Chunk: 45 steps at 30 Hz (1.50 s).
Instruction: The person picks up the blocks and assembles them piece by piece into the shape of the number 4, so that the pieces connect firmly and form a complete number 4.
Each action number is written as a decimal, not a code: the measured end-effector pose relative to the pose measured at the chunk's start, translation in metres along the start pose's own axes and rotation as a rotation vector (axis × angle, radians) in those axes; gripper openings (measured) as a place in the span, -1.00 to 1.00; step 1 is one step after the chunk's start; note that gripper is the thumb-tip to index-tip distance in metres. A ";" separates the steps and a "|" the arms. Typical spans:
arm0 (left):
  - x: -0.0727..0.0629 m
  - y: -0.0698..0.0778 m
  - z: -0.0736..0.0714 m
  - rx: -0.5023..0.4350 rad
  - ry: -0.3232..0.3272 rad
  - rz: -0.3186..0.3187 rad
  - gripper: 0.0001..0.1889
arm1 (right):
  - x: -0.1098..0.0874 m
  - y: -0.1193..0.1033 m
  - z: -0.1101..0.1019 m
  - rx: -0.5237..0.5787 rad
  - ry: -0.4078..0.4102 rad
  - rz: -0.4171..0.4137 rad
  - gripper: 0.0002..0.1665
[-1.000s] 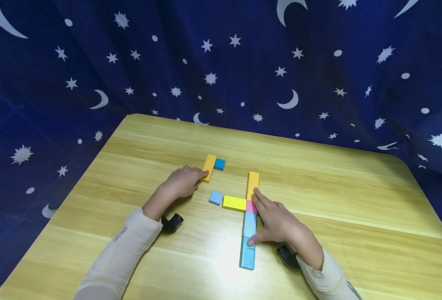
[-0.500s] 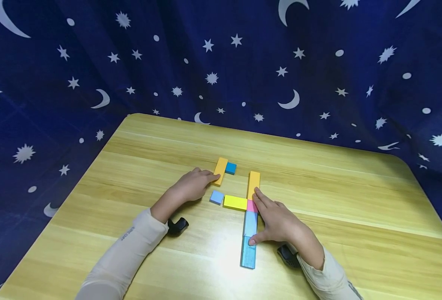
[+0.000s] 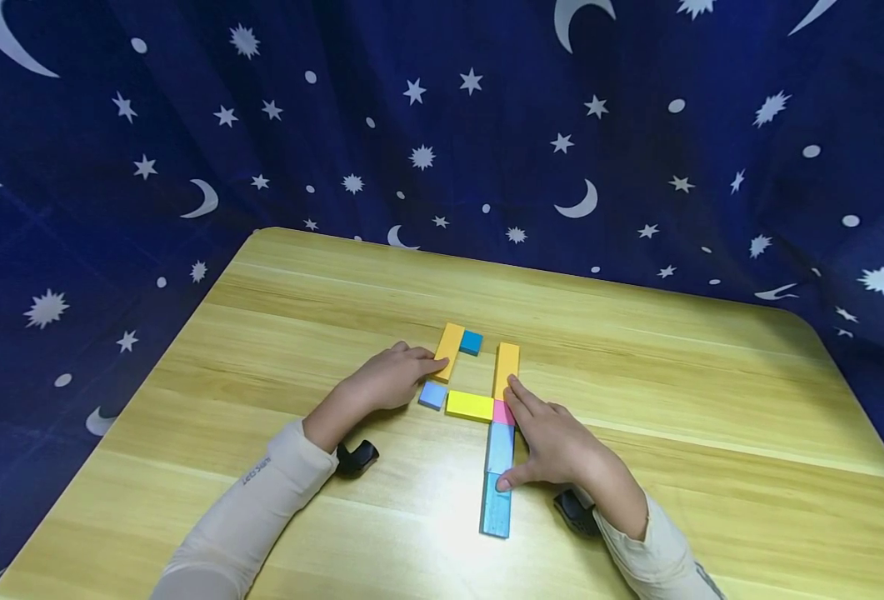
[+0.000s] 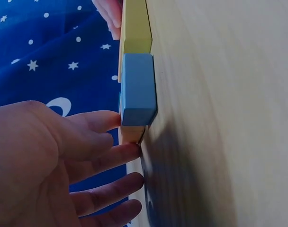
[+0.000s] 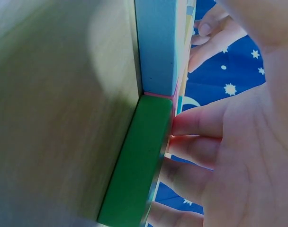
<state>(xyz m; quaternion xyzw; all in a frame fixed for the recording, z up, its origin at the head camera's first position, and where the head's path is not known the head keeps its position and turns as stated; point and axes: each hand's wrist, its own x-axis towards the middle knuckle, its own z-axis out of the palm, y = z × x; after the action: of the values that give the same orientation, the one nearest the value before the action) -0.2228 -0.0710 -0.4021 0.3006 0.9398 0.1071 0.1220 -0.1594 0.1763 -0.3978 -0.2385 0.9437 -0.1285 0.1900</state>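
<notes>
In the head view my left hand (image 3: 392,377) touches the near end of an orange block (image 3: 451,343) with its fingers. A small dark blue block (image 3: 471,342) lies against that block's right side. My right hand (image 3: 561,442) spreads over a line of blocks: fingertips by the pink block (image 3: 503,412) and a second orange block (image 3: 506,367), thumb on the teal block (image 3: 496,512). A light blue block (image 3: 500,447) lies between pink and teal. The yellow block (image 3: 470,406) extends left from pink. A green block (image 5: 134,165) shows under my fingers in the right wrist view.
A small periwinkle block (image 3: 432,395) lies just left of the yellow one, close to my left fingers. Everything rests on a wooden table (image 3: 322,283) backed by a dark blue curtain (image 3: 486,125) with moons and stars. Black wrist devices (image 3: 357,459) sit under both wrists.
My left hand has slid the left orange block, with the dark blue block beside it, rightward and nearer, up to the periwinkle block. My right hand stays in place.
</notes>
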 end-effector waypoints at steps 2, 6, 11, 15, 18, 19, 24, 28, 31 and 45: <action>-0.001 0.000 0.000 -0.001 0.004 0.017 -0.56 | 0.000 0.000 0.000 -0.003 0.003 -0.002 0.44; -0.002 0.000 -0.001 -0.013 0.005 0.021 -0.58 | 0.000 0.000 0.000 -0.004 0.003 -0.002 0.44; -0.002 0.000 -0.001 -0.026 -0.004 0.013 -0.60 | 0.000 0.000 0.000 -0.005 0.003 -0.003 0.44; -0.002 0.000 -0.002 -0.039 -0.011 0.014 -0.60 | 0.000 0.000 0.000 -0.009 0.006 -0.009 0.43; -0.002 0.000 -0.003 -0.038 -0.016 0.017 -0.60 | -0.001 0.000 0.000 -0.007 0.008 -0.011 0.43; -0.002 0.000 -0.003 -0.037 -0.016 0.018 -0.60 | -0.001 0.000 0.000 -0.007 0.008 -0.012 0.43; -0.003 -0.001 -0.003 -0.046 -0.009 0.032 -0.61 | 0.000 0.000 0.000 -0.009 0.009 -0.013 0.44; -0.004 -0.001 -0.003 -0.046 -0.009 0.045 -0.61 | 0.000 0.000 0.000 -0.011 0.009 -0.013 0.43; -0.004 -0.001 -0.003 -0.046 -0.017 0.050 -0.58 | -0.001 0.000 0.000 -0.009 0.008 -0.012 0.43; -0.001 -0.001 -0.001 -0.031 -0.028 0.047 -0.51 | 0.000 0.001 0.000 -0.008 0.005 -0.010 0.44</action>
<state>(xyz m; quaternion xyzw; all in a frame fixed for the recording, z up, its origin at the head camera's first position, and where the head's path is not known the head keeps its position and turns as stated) -0.2230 -0.0727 -0.4010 0.3219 0.9291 0.1201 0.1370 -0.1595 0.1770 -0.3982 -0.2435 0.9435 -0.1263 0.1859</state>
